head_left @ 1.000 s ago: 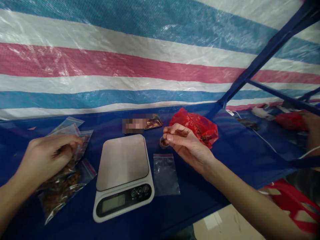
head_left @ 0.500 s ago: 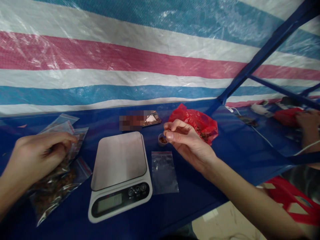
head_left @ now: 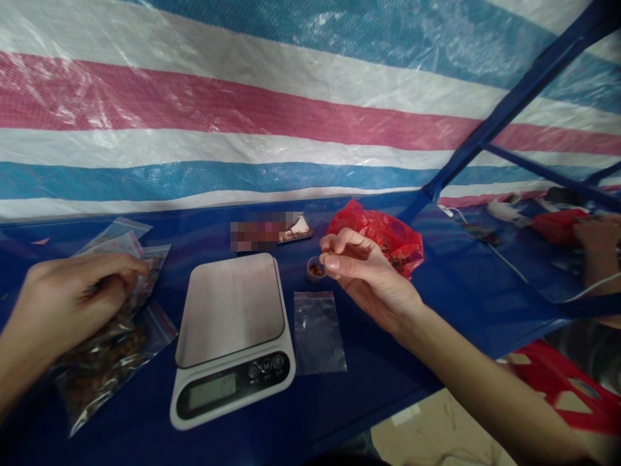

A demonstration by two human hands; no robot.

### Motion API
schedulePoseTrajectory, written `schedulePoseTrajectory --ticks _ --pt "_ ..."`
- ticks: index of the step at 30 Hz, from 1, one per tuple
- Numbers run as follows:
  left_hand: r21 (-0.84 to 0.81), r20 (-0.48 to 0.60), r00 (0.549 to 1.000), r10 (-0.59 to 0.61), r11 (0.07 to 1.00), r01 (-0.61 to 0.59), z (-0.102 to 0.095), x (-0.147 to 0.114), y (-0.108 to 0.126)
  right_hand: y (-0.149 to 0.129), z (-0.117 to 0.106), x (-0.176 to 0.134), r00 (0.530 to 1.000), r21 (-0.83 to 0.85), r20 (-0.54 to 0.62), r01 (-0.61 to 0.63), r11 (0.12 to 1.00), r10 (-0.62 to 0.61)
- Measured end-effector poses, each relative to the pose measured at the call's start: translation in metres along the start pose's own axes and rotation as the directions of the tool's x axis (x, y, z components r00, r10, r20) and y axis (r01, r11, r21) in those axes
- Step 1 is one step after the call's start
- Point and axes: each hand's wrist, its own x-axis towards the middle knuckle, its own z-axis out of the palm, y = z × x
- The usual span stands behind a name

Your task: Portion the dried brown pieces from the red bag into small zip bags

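Filled zip bags [head_left: 97, 382] lay on the blue desk [head_left: 378, 382] under your left hand [head_left: 77, 298], its fingers curled. Your right hand [head_left: 371, 278], thumb and fingers pressed together, hung just beside a small cup [head_left: 314, 275] of brown pieces [head_left: 316, 269]; I couldn't tell whether either hand pinched anything. Between your hands sat a scale [head_left: 233, 307], with a flat clear bag [head_left: 319, 340] just right of it.
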Motion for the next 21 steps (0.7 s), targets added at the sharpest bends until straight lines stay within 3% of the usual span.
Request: schedulePoseTrajectory --ticks 8,14,18,21 --pt "0.046 0.002 0.999 0.044 0.998 -0.044 0.002 -0.004 -0.008 -0.002 0.002 0.0 1.0 0.008 0.011 0.007 1.0 -0.007" --pt "0.053 -0.031 0.994 0.109 0.993 -0.108 -0.001 0.002 -0.001 0.001 0.001 0.002 0.999 -0.029 0.012 0.034 0.999 -0.033" --pt "0.055 -0.035 0.993 0.116 0.992 -0.114 0.0 0.003 -0.001 -0.007 -0.006 0.002 0.984 -0.152 0.021 0.178 0.972 -0.177" --pt "0.056 -0.048 0.995 0.085 0.995 -0.083 0.002 0.001 -0.004 -0.024 -0.027 -0.009 0.939 -0.384 0.002 0.319 0.866 -0.345"
